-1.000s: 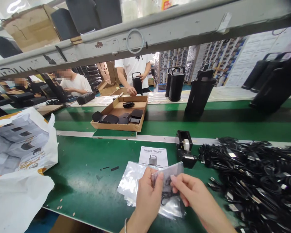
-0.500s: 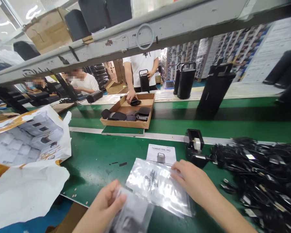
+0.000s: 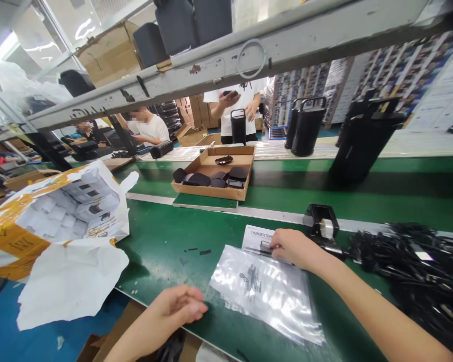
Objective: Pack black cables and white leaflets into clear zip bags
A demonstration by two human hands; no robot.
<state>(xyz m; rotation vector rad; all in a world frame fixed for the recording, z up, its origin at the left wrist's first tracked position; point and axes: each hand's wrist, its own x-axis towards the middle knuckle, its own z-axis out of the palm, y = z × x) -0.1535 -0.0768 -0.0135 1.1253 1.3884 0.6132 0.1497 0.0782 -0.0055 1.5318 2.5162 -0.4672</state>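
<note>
My right hand (image 3: 291, 247) is at the printed leaflet (image 3: 257, 235) headed "THUNDER TRA…", its fingers pinched on the right part and covering some of the print. In front of the leaflet lies a stack of clear plastic bags (image 3: 262, 289) with small black print, overlapping its lower edge. My left hand (image 3: 183, 305) is over the near edge of the green table, left of the bags. Its fingers are loosely bent, the thumb is apart from them, and nothing shows in it.
A black tape dispenser (image 3: 322, 222) and a heap of black cables (image 3: 419, 261) are on the right. At left stands a torn white sack (image 3: 123, 213) of leaflets. Beyond are a cardboard tray (image 3: 211, 192) of dark parts, black speakers (image 3: 308, 131) and a co-worker (image 3: 232, 108). An overhead beam (image 3: 211, 68) crosses above.
My left hand has let go of a filled clear bag, which is out of sight. My right hand has moved from the bags onto the leaflet. The co-worker's hand has risen from the tray.
</note>
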